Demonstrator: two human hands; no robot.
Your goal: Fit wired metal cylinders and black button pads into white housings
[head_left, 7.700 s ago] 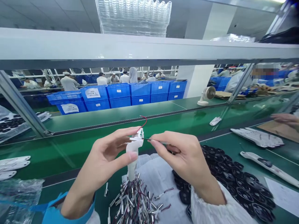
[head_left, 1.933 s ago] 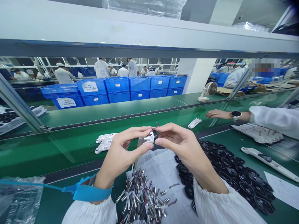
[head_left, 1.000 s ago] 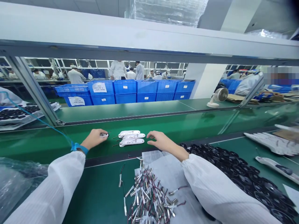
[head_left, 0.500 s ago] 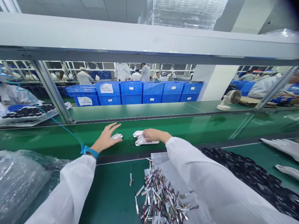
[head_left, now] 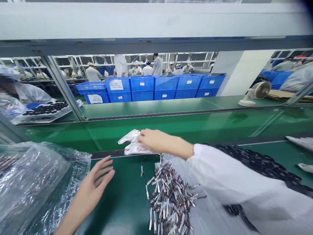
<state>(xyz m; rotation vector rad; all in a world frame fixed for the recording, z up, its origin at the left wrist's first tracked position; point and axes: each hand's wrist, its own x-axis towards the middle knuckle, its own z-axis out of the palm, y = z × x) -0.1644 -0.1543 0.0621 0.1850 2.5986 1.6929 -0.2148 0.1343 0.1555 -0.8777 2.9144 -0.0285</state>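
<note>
Right hand (head_left: pixel 156 140) lies on a small stack of white plastic housings (head_left: pixel 130 143) at the far edge of the near green workbench (head_left: pixel 119 205); fingers bent down over them, pressed close, though whether they grip cannot be told. Left hand (head_left: pixel 94 187) open, fingers spread, holding nothing, hovering over the bench just beside a crumpled clear plastic bag (head_left: pixel 41 182). A heap of wired metal cylinders (head_left: pixel 168 199) lies to the right of it, near the housings. Black round discs (head_left: pixel 259 158) are spread further right, partly under the right sleeve (head_left: pixel 232 176). Blue crates (head_left: pixel 151 86) stand stacked beyond the far bench.
</note>
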